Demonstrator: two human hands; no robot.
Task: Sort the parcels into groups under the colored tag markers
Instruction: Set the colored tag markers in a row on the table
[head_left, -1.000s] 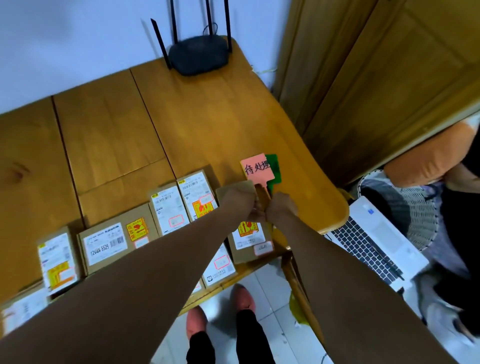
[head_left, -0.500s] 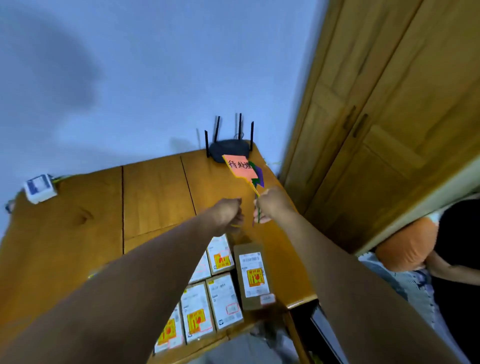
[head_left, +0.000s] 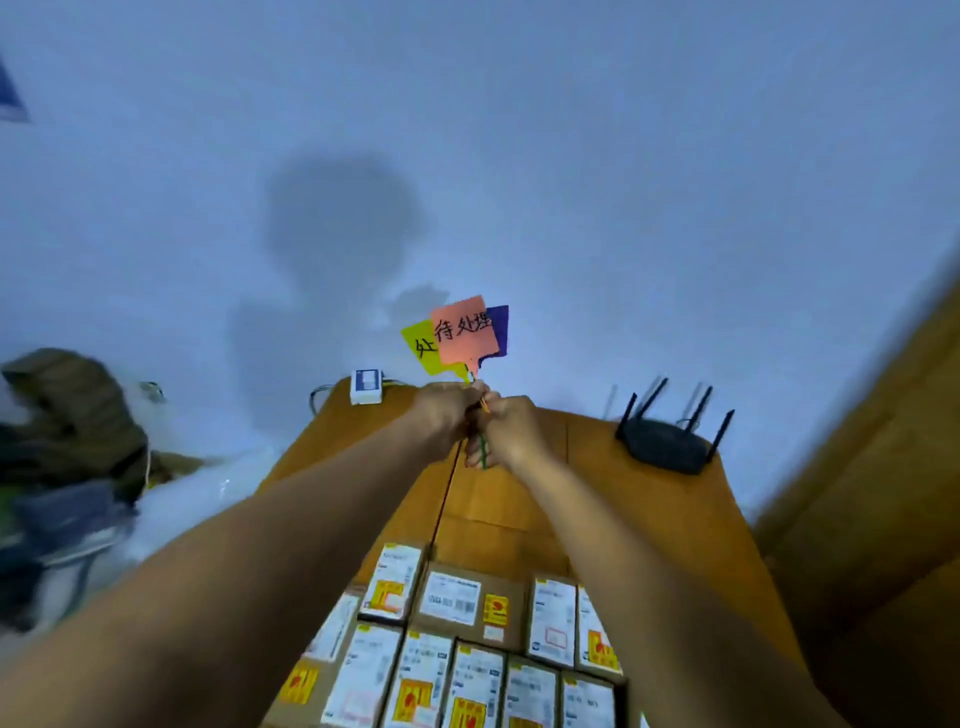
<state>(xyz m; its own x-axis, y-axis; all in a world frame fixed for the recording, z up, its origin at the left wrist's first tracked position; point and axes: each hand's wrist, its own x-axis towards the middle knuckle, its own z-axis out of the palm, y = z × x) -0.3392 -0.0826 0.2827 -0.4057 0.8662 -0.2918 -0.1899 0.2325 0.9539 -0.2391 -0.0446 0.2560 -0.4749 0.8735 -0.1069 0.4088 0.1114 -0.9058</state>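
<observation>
Left grip (head_left: 447, 415) is curling round the stems, holding the yellow tag marker (head_left: 422, 347), pink tag marker (head_left: 465, 336) and purple tag marker (head_left: 500, 327) fanned above the worktop (head_left: 519, 499). Right grip (head_left: 511, 434) is pinching the same stems. No marker is planted yet, so the parcels (head_left: 467, 603) are lying unsorted in rows.

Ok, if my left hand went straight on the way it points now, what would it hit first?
Probably the right hand: the left hand points up and rightward, and the two seem to meet around the tag stems. Past them is only the wall, though depth is hard to judge.
</observation>
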